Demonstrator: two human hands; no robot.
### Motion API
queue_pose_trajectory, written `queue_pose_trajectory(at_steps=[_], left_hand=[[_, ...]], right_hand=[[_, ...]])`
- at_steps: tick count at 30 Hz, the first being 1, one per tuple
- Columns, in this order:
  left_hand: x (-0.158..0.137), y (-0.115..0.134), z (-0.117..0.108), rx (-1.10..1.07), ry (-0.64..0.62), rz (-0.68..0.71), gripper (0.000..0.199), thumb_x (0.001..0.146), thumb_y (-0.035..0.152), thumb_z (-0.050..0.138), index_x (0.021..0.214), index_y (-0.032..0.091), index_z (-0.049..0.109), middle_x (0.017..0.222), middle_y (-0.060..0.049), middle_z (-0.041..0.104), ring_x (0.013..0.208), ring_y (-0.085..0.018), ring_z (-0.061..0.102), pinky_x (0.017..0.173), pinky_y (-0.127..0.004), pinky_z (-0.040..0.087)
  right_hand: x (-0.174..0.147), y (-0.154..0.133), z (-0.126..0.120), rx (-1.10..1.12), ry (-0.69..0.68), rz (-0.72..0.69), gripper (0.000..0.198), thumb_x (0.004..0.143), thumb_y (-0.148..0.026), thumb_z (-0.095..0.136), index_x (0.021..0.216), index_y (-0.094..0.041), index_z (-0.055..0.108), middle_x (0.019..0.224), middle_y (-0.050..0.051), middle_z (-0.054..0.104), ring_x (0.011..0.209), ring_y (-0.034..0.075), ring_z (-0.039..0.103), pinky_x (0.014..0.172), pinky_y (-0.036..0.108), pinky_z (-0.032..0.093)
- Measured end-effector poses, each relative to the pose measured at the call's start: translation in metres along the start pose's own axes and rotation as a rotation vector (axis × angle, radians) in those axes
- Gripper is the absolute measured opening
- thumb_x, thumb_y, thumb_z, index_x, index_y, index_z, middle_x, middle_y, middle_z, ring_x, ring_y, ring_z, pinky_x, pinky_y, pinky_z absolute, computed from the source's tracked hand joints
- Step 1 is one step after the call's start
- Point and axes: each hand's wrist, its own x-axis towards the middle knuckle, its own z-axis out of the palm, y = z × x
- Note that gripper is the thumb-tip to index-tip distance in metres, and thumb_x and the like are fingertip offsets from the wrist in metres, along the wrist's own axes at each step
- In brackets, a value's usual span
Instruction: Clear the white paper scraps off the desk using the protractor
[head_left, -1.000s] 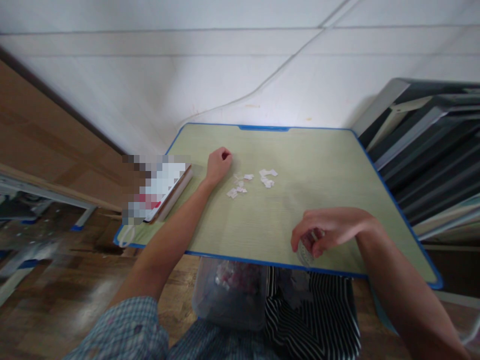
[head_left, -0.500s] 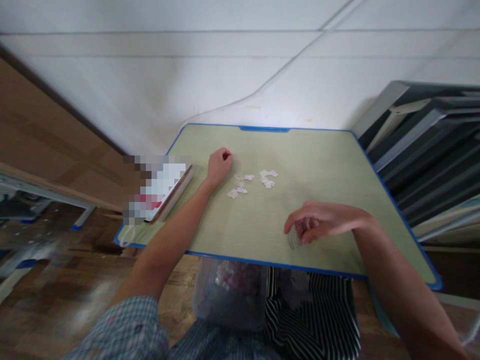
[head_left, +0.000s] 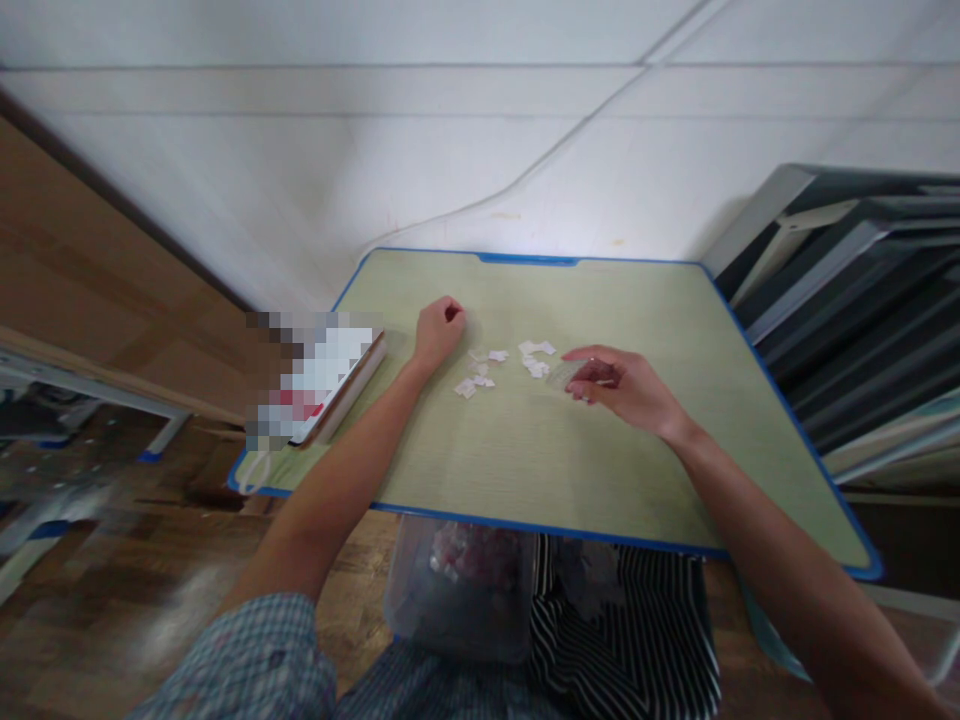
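Pale wall panels (head_left: 480,160) run along the far side of the room, a thin cable (head_left: 525,172) slanting down across them to the back corner of a light green bench (head_left: 637,310) with a blue rim. From where I stand, the person's right grip (head_left: 619,385) hangs over the middle of it, thumb and fingers pinching a clear plastic piece (head_left: 560,374) between them. That piece sits at the fingertips, just beside the nearer of two loose clusters of small white scraps (head_left: 535,358); its exact shape is too blurred to make out, and I can't tell if it touches them. The left grip (head_left: 440,332) rests on the bench beyond the other cluster, fingers curled into a loose fist, and I can't see whether anything is tucked inside.

By the left edge lies a flat, book-like object (head_left: 358,362), partly pixelated, with a white loop (head_left: 255,472) near it. Grey panels (head_left: 862,290) lean together on the right. Below the front rim, a see-through bin (head_left: 405,595) holds something pinkish, next to black-and-white striped cloth (head_left: 652,630).
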Motion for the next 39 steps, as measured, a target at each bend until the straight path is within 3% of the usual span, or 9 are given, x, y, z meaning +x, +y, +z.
queue_pose_trajectory(at_steps=[5,10,19,39], left_hand=[[0.000,0.000,0.000,0.000,-0.001,0.003,0.011,0.069,0.019,0.043,0.064,0.017,0.053,0.067,-0.002,0.059,0.066,-0.012,0.050,0.068,-0.025,0.039],[0.000,0.000,0.000,-0.008,0.001,-0.001,0.011,0.069,0.020,0.043,0.065,0.017,0.053,0.067,-0.002,0.059,0.065,-0.012,0.050,0.067,-0.026,0.039],[0.000,-0.002,0.001,-0.028,0.006,0.000,0.011,0.069,0.020,0.044,0.065,0.017,0.053,0.066,-0.001,0.058,0.064,-0.012,0.049,0.066,-0.026,0.038],[0.000,-0.001,0.000,-0.016,0.010,0.013,0.010,0.069,0.020,0.044,0.064,0.017,0.052,0.066,-0.002,0.058,0.065,-0.012,0.050,0.066,-0.026,0.039]], right_hand=[[0.010,0.013,0.003,-0.046,0.331,-0.087,0.040,0.067,-0.035,0.065,0.101,-0.014,0.056,0.069,0.002,0.061,0.058,0.012,0.058,0.054,0.026,0.049],[0.018,0.022,0.006,-0.175,0.460,-0.156,0.034,0.072,-0.029,0.059,0.102,-0.016,0.057,0.071,0.003,0.062,0.059,0.013,0.058,0.054,0.026,0.049],[0.024,0.029,0.011,-0.358,0.424,-0.158,0.031,0.076,-0.025,0.053,0.106,-0.015,0.057,0.075,0.005,0.064,0.066,0.015,0.060,0.061,0.029,0.050],[0.023,0.022,0.005,-0.463,0.330,-0.141,0.032,0.074,-0.016,0.050,0.104,-0.015,0.060,0.073,0.004,0.065,0.065,0.015,0.059,0.064,0.029,0.050]])
